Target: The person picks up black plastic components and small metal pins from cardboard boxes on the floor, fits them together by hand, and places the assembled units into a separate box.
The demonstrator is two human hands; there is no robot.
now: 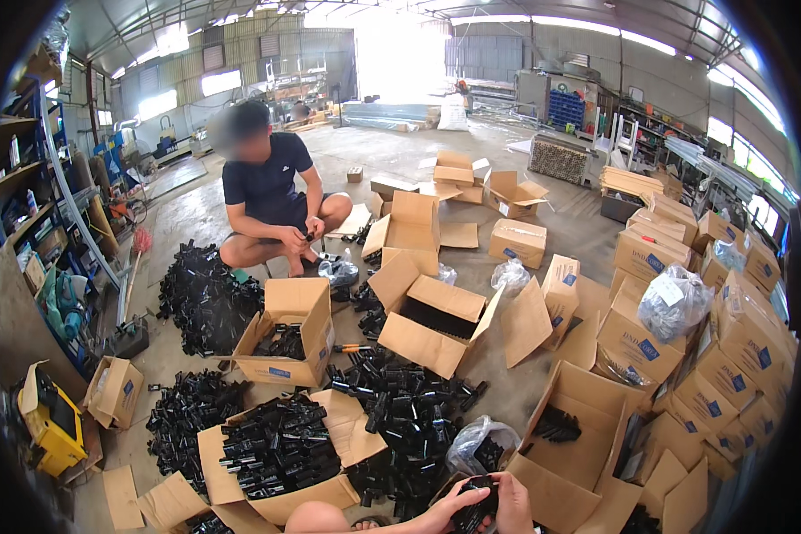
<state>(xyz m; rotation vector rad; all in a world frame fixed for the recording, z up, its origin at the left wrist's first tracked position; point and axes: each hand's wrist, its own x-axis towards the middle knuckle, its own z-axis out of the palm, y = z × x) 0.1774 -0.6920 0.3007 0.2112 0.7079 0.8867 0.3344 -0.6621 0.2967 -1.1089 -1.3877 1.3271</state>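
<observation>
At the lower edge my left hand (454,505) and my right hand (513,504) are close together, fingers wrapped round a small black part (477,509). Its exact kind is hard to make out, as the fingers cover much of it. Just beyond them lies a clear plastic bag (482,440) with small black pieces inside. To its left spreads a loose pile of black parts (409,396). Right of my hands stands an open cardboard box (568,463) with a few black parts in it. An open box on the left (212,463) is heaped with similar black parts.
Across the pile another person (271,191) sits on the floor, handling a small dark part. Stacked cardboard boxes (725,356) line the right side. A yellow case (52,425) and a shelf (13,182) stand at the left. More open boxes (409,222) sit ahead.
</observation>
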